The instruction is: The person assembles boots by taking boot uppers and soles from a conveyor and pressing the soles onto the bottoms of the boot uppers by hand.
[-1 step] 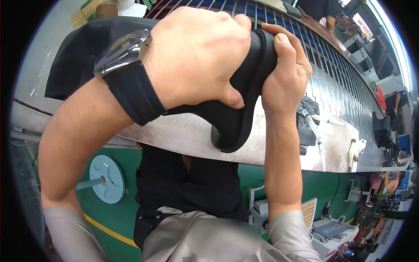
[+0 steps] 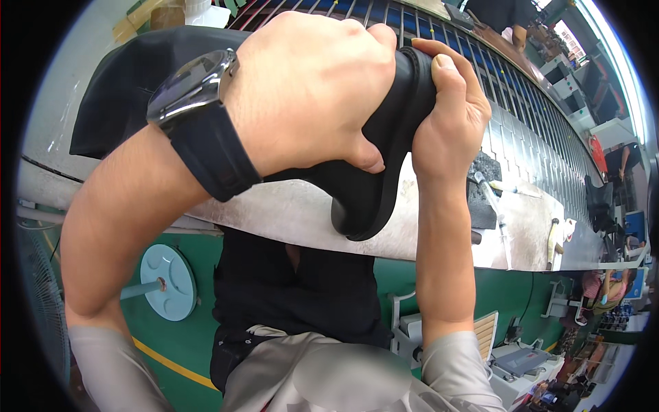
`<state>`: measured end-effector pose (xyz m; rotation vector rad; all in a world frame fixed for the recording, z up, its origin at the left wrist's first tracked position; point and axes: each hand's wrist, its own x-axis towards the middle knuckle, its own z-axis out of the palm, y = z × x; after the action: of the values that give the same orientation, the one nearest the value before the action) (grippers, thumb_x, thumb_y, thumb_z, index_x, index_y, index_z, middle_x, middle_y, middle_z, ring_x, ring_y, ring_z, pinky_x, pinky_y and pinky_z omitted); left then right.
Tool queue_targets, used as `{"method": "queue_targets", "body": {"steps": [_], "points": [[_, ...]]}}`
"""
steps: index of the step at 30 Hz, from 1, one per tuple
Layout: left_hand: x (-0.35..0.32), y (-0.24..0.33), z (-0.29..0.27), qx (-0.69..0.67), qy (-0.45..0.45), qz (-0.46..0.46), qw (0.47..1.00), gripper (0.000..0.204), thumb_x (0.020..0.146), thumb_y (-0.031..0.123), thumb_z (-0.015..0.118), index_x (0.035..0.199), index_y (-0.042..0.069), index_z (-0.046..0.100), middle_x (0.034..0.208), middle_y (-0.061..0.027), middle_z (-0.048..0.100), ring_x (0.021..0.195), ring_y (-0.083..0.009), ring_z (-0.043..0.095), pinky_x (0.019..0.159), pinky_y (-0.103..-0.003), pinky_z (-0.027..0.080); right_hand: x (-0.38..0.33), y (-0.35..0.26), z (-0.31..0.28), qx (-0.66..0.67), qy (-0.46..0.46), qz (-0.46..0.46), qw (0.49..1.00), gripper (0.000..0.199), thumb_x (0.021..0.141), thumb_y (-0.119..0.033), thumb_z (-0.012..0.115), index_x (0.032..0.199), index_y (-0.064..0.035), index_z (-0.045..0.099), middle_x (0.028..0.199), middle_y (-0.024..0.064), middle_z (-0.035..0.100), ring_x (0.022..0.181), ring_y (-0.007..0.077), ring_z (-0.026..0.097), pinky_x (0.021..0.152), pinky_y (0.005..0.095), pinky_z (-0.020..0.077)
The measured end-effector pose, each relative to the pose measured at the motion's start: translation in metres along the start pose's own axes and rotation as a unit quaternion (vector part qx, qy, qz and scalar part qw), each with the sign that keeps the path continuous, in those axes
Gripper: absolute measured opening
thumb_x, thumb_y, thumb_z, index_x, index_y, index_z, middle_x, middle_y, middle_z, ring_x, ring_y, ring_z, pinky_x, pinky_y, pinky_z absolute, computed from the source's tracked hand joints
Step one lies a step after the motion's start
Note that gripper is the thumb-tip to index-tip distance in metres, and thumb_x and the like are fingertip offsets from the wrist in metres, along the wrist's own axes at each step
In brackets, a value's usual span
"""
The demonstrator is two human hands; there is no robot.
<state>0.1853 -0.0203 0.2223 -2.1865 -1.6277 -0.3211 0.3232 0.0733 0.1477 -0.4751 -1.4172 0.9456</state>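
Note:
A black boot (image 2: 353,196) lies sideways over the pale worktop, its long shaft stretching to the left and its sole toward the right. My left hand (image 2: 312,93) is closed round the foot part from above, its thumb pressed on the upper near the sole edge. Wrapped round the far end of the sole is my right hand (image 2: 449,127), with the thumb on its rim. Much of the boot's middle is hidden beneath my left hand and wrist. A watch (image 2: 199,82) sits on my left wrist.
Right of the boot, a dark rough block (image 2: 484,192) lies on the worktop (image 2: 302,209) beside slim syringe-like tubes (image 2: 504,233). A hammer (image 2: 553,240) rests farther right. Metal bars (image 2: 508,82) run along the far side. Another person (image 2: 504,20) stands across. A fan (image 2: 44,302) is at lower left.

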Motion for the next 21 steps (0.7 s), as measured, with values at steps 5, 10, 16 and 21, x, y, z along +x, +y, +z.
{"method": "queue_targets", "body": {"steps": [5,10,16,21], "points": [[-0.008,-0.003,-0.002,-0.05,0.022,0.04,0.998,0.078,0.055,0.041,0.099,0.106,-0.002,0.058,0.091,-0.0154,0.067,0.089,-0.0345,0.071,0.078,-0.04,0.057,-0.006,-0.012,-0.01,-0.036,-0.002,-0.001,0.999,0.025,0.1,-0.016,0.059,0.104,0.0021,0.075,0.076,-0.0046,0.06,0.07,0.0033,0.047,0.062,0.0224,0.037],[-0.016,0.012,-0.019,-0.067,-0.018,0.019,0.997,0.082,0.053,0.035,0.099,0.112,-0.002,0.058,0.094,-0.0143,0.067,0.09,-0.0333,0.069,0.077,-0.04,0.055,-0.016,-0.032,-0.014,-0.048,-0.016,-0.021,0.999,0.024,0.098,-0.014,0.058,0.108,0.0017,0.074,0.086,0.0018,0.068,0.081,0.008,0.057,0.075,0.0252,0.0467],[-0.05,0.032,-0.067,-0.114,-0.04,0.012,0.993,0.079,0.055,0.027,0.096,0.119,-0.002,0.061,0.096,-0.0155,0.068,0.085,-0.0333,0.069,0.071,-0.041,0.053,-0.055,-0.076,-0.044,-0.05,-0.125,-0.035,0.99,0.04,0.1,-0.021,0.056,0.129,0.0047,0.061,0.125,0.0153,0.065,0.113,0.0211,0.061,0.1,0.0334,0.0477],[-0.064,0.048,-0.087,-0.071,-0.147,0.002,0.987,0.071,0.061,0.03,0.091,0.118,-0.001,0.062,0.086,-0.011,0.069,0.073,-0.0298,0.069,0.064,-0.039,0.052,-0.077,-0.101,-0.054,-0.055,-0.141,-0.022,0.988,0.051,0.099,-0.03,0.052,0.133,0.0077,0.055,0.137,0.0272,0.059,0.127,0.0319,0.06,0.11,0.0435,0.0453]]}}
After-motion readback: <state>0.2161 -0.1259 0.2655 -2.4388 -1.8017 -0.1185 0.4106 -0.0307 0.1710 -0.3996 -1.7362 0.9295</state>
